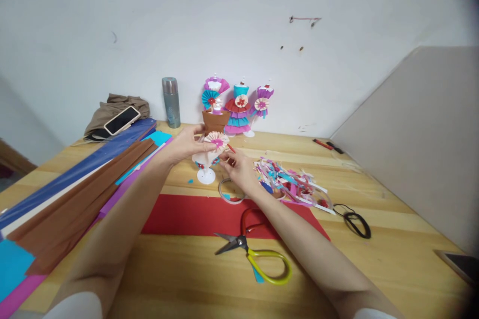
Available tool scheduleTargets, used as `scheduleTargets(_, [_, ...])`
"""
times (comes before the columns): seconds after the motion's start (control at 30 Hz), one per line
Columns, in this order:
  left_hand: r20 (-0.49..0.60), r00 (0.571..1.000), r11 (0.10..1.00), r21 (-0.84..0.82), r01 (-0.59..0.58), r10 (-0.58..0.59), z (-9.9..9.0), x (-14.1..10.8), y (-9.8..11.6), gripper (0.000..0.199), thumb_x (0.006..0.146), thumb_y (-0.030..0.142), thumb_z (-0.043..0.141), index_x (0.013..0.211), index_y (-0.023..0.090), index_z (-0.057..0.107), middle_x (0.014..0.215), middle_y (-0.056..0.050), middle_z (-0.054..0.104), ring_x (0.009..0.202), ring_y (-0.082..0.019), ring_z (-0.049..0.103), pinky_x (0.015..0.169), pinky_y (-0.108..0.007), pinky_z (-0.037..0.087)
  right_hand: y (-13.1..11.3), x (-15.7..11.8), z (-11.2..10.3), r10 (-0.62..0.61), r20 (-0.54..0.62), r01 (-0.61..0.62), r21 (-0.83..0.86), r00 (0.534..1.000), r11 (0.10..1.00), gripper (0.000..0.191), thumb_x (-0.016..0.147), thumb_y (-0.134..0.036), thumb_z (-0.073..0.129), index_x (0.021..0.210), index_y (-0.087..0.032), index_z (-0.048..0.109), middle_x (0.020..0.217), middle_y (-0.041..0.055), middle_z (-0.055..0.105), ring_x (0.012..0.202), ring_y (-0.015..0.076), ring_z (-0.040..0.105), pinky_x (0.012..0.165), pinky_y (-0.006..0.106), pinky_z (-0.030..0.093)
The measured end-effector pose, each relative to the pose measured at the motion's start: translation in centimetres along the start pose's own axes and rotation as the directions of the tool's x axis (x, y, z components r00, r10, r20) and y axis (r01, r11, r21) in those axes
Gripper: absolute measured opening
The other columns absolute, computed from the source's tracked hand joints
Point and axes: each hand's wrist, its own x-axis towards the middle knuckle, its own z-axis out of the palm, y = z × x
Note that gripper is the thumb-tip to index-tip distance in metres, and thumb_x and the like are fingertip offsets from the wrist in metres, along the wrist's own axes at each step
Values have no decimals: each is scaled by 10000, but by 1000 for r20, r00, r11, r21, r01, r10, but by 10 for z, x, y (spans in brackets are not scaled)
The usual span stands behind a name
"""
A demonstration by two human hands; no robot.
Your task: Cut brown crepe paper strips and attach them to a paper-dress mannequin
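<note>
Phone [122,120] on rumpled brown cloth [129,101], flask [171,104] near wall [187,20], looped black cord [368,231]

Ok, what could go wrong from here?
Pleated rosette could crease: left hand's thumb is on it.

Scissors lie open between the forearms; the right forearm might catch a handle.

Right hand works near the loose paper scraps; a sleeveless sweep sideways could scatter them.

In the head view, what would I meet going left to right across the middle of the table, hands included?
Brown paper, left hand, small dress form being held, right hand, pile of colourful scraps, looped black cord.
</note>
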Motion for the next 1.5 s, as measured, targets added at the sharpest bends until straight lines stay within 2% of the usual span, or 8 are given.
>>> scheduleTargets(0.2, [2,1000,999,-32,21,-21,0,-3,4,643,624,390,822,1169,110,625,1235,-157,669,1128,-318,629,972,-436,477,-3,-1,-2,-22,-17,22,-8,1000,1000,66,762,-157,631,752,-194,684,743,48,638,729,200,584,691,328,446])
scheduleTargets(0.47, [1,1000,1000,1,-15,15,-2,-1,1,661,636,402,826,1204,125,637,1293,-154,640,1197,-323,588,1021,-413,446,10,1,1,84,-26,-84,29,996,996,69,696,-146,605,712,-187,658,691,23,640,634,160,547,629,295,437])
scheduleTargets(0.63, [6,1000,1000,-21,-19,19,-1,-3,6,655,648,390,823,1215,124,632,1306,-160,631,1194,-319,592,1024,-416,445,6,9,-16,103,-39,-99,91,994,991,60,692,-229,624,684,-178,656,642,10,632,569,136,524,573,273,410])
scheduleTargets(0.83, [-6,1000,998,-59,7,-7,0,-6,12,633,634,391,827,1179,118,654,1272,-167,651,1174,-339,600,994,-449,464,-28,22,-59,75,-187,-30,232,980,972,234,773,-347,588,885,-164,682,675,17,627,569,134,520,549,282,425])
scheduleTargets(1.03, [1,999,999,-13,-38,38,-1,-7,15,633,646,364,817,1190,97,636,1277,-167,648,1179,-331,597,1037,-454,423,-81,50,-82,-140,-229,197,248,963,949,171,778,-296,624,860,-175,712,753,27,674,636,138,565,610,298,459])
scheduleTargets(1.3, [6,1000,999,43,-7,7,-1,-10,21,583,673,391,787,1153,85,658,1171,-156,699,1102,-326,634,961,-447,471,-109,98,-72,-248,-70,249,9,966,968,80,758,-230,677,711,-169,698,666,37,669,673,188,612,671,341,488])
scheduleTargets(1.4, [-19,1000,1000,24,4,-3,-8,-13,26,601,664,446,785,1155,115,679,1223,-145,683,1145,-323,612,991,-441,453,-104,102,-79,-251,3,250,76,968,965,76,744,-166,653,680,-166,694,640,33,664,636,186,610,634,333,487])
scheduleTargets(1.5, [-131,991,999,41,17,-12,-16,-18,32,565,683,496,760,1110,131,707,1228,-135,686,1176,-313,594,1023,-428,429,-93,100,-94,-247,19,236,223,969,946,69,742,-180,655,730,-174,723,706,38,693,659,176,617,629,317,490])
